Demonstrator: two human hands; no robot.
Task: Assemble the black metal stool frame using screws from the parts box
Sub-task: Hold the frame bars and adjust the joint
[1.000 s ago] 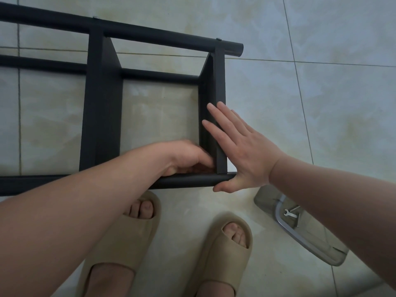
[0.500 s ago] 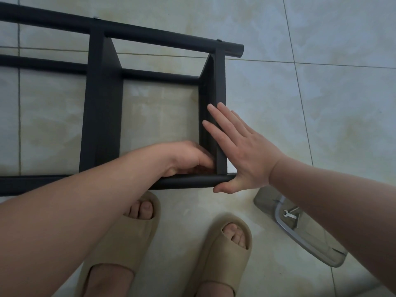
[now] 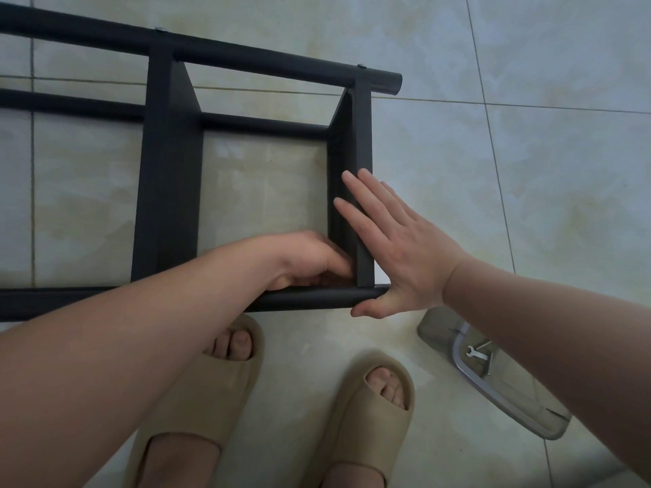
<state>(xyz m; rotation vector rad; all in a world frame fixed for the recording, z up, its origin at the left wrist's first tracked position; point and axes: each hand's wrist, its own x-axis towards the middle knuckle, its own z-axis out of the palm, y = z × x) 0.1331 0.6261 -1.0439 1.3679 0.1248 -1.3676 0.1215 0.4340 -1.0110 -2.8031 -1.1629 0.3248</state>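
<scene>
- I am standing on a floor (image 3: 528,206) of pale, glossy tiles with cloudy beige marbling and thin dark grout lines. No walls or furniture show.
- My feet are in beige open-toed slippers (image 3: 197,399), toes toward the work.
- The black stool frame (image 3: 169,191) lies on the tiles just beyond my toes.
- Its long axis runs left to right. Two round tubes, one near me and one far, run off the left edge and end at the right.
- Flat crosspieces join the tubes, running away from me. A thinner rail sits lower down between them.
- Two small screw heads (image 3: 360,66) sit on top of the far tube, above the crosspieces.
- My left hand (image 3: 310,262) reaches into the inside corner where the right crosspiece meets the near tube. The fingers curl down against the metal, and I cannot tell whether they hold anything.
- My right hand (image 3: 398,248) is flat, with the fingers straight and together, pressed on the outer face of that crosspiece. The thumb lies by the near tube's end.
- The clear plastic parts box (image 3: 507,406) sits on the floor to my right, near the right slipper, partly under my right forearm.
- Inside it lie a small silver spanner (image 3: 473,353) and another thin metal piece that is too small to identify.
</scene>
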